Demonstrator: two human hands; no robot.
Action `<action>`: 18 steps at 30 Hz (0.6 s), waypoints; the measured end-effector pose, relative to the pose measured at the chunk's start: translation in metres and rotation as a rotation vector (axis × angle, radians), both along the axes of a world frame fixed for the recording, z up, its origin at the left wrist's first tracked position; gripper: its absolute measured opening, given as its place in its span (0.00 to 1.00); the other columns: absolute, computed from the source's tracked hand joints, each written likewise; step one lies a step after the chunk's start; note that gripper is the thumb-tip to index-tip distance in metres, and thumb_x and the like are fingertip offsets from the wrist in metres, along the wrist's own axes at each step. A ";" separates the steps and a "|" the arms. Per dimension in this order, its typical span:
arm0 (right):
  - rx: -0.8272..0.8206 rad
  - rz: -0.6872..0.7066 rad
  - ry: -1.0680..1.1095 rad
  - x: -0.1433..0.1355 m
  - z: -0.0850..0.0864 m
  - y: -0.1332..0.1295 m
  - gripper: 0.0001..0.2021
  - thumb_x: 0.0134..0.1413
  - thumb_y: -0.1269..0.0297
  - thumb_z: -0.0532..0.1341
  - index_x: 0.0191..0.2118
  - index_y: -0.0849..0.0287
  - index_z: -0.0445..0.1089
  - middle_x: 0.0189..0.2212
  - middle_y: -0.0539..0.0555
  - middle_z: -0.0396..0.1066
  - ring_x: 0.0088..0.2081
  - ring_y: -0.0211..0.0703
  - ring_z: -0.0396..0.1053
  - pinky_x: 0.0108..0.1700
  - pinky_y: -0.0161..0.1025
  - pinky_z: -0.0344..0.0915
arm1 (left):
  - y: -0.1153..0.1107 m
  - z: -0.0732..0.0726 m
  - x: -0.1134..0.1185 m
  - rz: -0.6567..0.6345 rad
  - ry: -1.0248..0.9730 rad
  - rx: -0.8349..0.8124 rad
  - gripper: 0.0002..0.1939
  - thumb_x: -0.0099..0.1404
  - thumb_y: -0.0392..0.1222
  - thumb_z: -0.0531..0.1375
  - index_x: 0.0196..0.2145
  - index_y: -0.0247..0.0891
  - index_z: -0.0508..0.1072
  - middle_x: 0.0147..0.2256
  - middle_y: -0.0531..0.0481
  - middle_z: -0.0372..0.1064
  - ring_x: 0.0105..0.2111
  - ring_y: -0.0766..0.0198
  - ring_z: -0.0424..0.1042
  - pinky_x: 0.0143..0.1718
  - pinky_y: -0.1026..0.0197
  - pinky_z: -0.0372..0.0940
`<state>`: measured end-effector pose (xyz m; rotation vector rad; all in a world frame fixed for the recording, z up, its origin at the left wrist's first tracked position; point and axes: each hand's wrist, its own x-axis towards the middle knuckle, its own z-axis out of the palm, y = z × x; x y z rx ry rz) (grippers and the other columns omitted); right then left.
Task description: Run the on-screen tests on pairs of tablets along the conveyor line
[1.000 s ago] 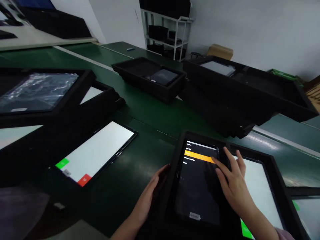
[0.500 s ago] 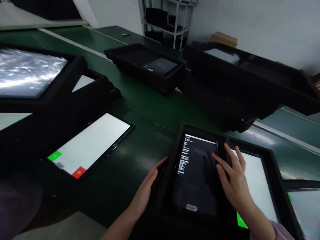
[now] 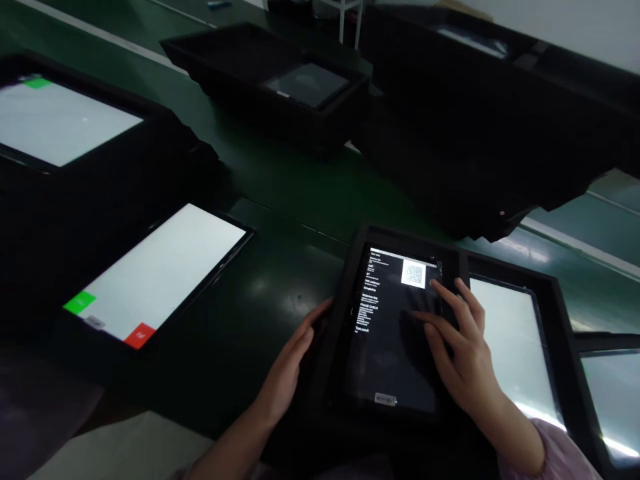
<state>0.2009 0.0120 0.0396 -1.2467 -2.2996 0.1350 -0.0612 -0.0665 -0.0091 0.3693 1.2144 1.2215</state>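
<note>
A tablet (image 3: 385, 360) with a dark screen of white text and a QR code lies in the left compartment of a black foam tray (image 3: 565, 347). Over its right part, my right hand (image 3: 465, 347) has its fingers stretched apart, fingertips at or just above the glass; contact is hard to tell. My left hand (image 3: 285, 373) rests along the tray's left side, fingers extended and partly hidden behind the edge. In the right compartment sits a second tablet (image 3: 515, 340) with a white screen, partly covered by my right hand and forearm.
Left of the tray, a white-screened tablet (image 3: 165, 273) with green and red corner blocks lies on the green table (image 3: 285, 267). Stacked black trays stand at the left, and another tray (image 3: 230, 60) holds a dark tablet (image 3: 310, 83) farther back. A tall tray stack (image 3: 475, 133) rises at back right.
A QR code has appeared on the dark tablet's screen. My right hand's fingers have shifted slightly lower over it. The view has tilted downward; my left hand stays by the tray.
</note>
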 end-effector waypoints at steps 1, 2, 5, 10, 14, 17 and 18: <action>-0.004 0.021 -0.002 -0.004 0.001 0.000 0.13 0.72 0.69 0.57 0.47 0.54 0.80 0.65 0.59 0.67 0.73 0.65 0.53 0.64 0.67 0.72 | -0.001 0.000 -0.001 -0.004 -0.005 -0.009 0.29 0.65 0.66 0.67 0.58 0.51 0.80 0.66 0.51 0.69 0.72 0.45 0.59 0.74 0.48 0.53; -0.005 0.049 -0.008 -0.009 0.002 -0.001 0.12 0.71 0.69 0.57 0.47 0.55 0.80 0.65 0.60 0.67 0.74 0.66 0.53 0.64 0.67 0.71 | -0.001 0.000 -0.001 -0.008 -0.005 -0.016 0.29 0.65 0.66 0.67 0.59 0.51 0.80 0.67 0.51 0.69 0.72 0.44 0.59 0.74 0.48 0.53; -0.030 0.142 -0.073 -0.032 0.007 -0.005 0.12 0.70 0.68 0.59 0.52 0.58 0.78 0.69 0.65 0.61 0.76 0.71 0.45 0.65 0.71 0.69 | -0.002 -0.002 -0.003 -0.024 0.040 -0.029 0.30 0.65 0.66 0.67 0.59 0.51 0.80 0.66 0.50 0.70 0.71 0.43 0.61 0.75 0.45 0.51; -0.125 0.327 -0.127 -0.069 0.015 -0.013 0.18 0.68 0.59 0.61 0.59 0.58 0.73 0.73 0.68 0.54 0.78 0.74 0.37 0.64 0.72 0.68 | 0.001 -0.003 -0.004 -0.031 0.105 -0.042 0.33 0.64 0.69 0.67 0.58 0.48 0.80 0.65 0.48 0.71 0.71 0.40 0.61 0.74 0.44 0.53; -0.134 0.350 -0.093 -0.060 0.017 -0.016 0.15 0.67 0.60 0.62 0.55 0.56 0.76 0.74 0.63 0.55 0.78 0.72 0.35 0.67 0.72 0.65 | 0.000 -0.003 -0.005 -0.056 0.121 -0.020 0.32 0.65 0.68 0.65 0.59 0.48 0.80 0.65 0.47 0.71 0.71 0.41 0.60 0.75 0.43 0.51; -0.139 0.325 -0.063 -0.047 0.016 -0.019 0.10 0.66 0.60 0.64 0.48 0.55 0.79 0.72 0.60 0.58 0.78 0.73 0.37 0.68 0.73 0.62 | -0.001 -0.005 -0.006 -0.063 0.114 -0.026 0.29 0.68 0.66 0.64 0.60 0.50 0.79 0.65 0.48 0.71 0.69 0.42 0.63 0.75 0.43 0.49; -0.143 0.325 -0.061 -0.045 0.015 -0.020 0.10 0.65 0.59 0.64 0.47 0.55 0.79 0.72 0.60 0.59 0.78 0.73 0.38 0.68 0.73 0.62 | -0.002 -0.005 -0.006 -0.062 0.110 -0.028 0.29 0.68 0.65 0.64 0.61 0.50 0.79 0.65 0.48 0.71 0.69 0.42 0.64 0.75 0.43 0.49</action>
